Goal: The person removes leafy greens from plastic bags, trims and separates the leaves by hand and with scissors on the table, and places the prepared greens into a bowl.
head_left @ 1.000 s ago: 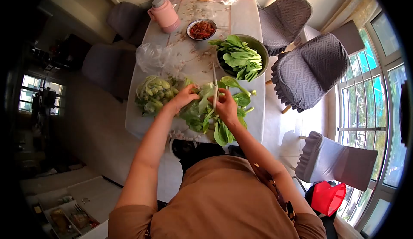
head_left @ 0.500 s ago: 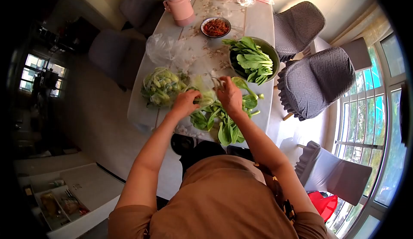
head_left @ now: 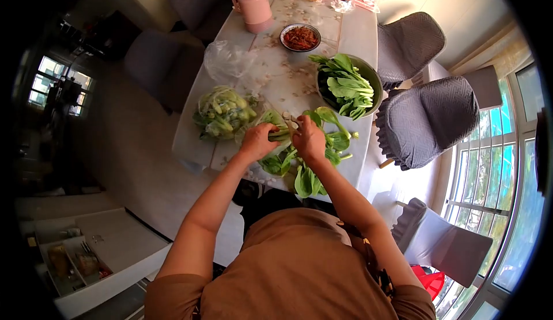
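My left hand (head_left: 259, 141) is closed around pale-green stalks of a leafy green vegetable (head_left: 280, 134), with clear plastic about it. Close beside it, my right hand (head_left: 309, 139) is pinched at the stalk ends; a small greyish-tan thing at its fingertips is too unclear to name. Loose bok choy leaves (head_left: 308, 179) lie on the table under and around my right hand. To the left of my left hand sits a clear plastic bag of green vegetables (head_left: 224, 112). A large bowl (head_left: 377, 92) piled with bok choy (head_left: 348, 84) stands beyond my right hand.
On the patterned table (head_left: 271, 55) stand a pink thermos jug (head_left: 253, 10) and a dish of reddish food (head_left: 300, 38). A crumpled clear bag (head_left: 226, 61) lies at the left. Covered chairs (head_left: 429, 121) line the right side; an open drawer (head_left: 80, 262) is at lower left.
The view has shifted slightly, so the table things appear further right and lower. Both hands stay close together at the greens; the stalks in my left hand now show more clearly.
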Available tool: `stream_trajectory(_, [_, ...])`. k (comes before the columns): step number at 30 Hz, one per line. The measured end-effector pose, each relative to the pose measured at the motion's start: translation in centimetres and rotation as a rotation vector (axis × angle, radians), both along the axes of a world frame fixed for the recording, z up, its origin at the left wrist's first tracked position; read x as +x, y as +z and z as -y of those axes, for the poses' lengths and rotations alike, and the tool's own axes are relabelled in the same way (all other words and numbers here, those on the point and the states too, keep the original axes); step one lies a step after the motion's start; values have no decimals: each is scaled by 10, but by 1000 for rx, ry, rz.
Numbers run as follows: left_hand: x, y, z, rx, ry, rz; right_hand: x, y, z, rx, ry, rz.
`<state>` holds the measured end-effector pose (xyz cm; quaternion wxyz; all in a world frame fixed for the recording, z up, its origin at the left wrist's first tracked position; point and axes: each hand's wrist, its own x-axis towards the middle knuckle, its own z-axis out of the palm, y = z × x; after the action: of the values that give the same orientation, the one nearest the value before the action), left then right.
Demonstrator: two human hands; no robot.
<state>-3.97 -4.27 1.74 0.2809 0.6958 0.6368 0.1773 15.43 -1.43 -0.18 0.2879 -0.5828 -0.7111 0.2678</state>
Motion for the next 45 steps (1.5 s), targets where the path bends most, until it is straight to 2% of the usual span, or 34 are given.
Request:
stream_trajectory(3, [-4,-1,2,-51,39,6,8,0,1,24,-68,6])
stream_trajectory(6, [-11,-3,-1,-151,144,351,21,-10,0,16,-111,45])
stream_trajectory(9, [-22,16,-8,-257,316,1054,32,-23,0,22,-99,14])
stream_trajectory(12, [-33,30,-16,-95,401,1534,36,-25,6,-56,-84,-57])
stream_trajectory(15, [-48,52,-21,-10,288,1878,37,-7,16,-90,-94,-185])
stream_trajectory(18, [-56,62,-36,283,446,1712,46,-15,23,-88,-90,-180])
stream_trajectory(21, [-47,110,-57,586,436,1129,56,-8,36,-182,-85,-214])
stream_trajectory(24, [-43,142,-75,595,198,1041,57,5,44,-247,-61,-272])
stream_trajectory(27, [-34,182,-79,366,46,1505,51,7,47,-397,-21,-469])
stream_trajectory(30, [-41,174,-82,207,152,1657,58,31,55,-614,36,-764])
stream_trajectory(31, [-40,168,-79,118,55,1739,60,44,60,-663,34,-937])
stream_trajectory(34, [-32,147,-56,-248,6,1890,85,47,73,-710,62,-1014])
stream_trajectory(35, [-18,140,-48,-289,225,1936,94,49,78,-707,88,-999])
stream_trajectory(38, [-1,117,-20,-448,428,1660,121,59,89,-692,107,-981])
stream_trajectory(40, [2,95,-6,-672,278,1564,134,56,93,-700,119,-996])
stream_trajectory(41, [4,89,0,-697,209,1392,138,57,95,-712,137,-1004])
stream_trajectory(42, [2,77,0,-731,31,1195,144,59,95,-722,154,-1014])
stream_trajectory(44, [17,53,7,-586,-213,995,150,61,93,-766,245,-813])
stream_trajectory(45, [25,48,13,-628,-207,999,147,59,93,-758,270,-703])
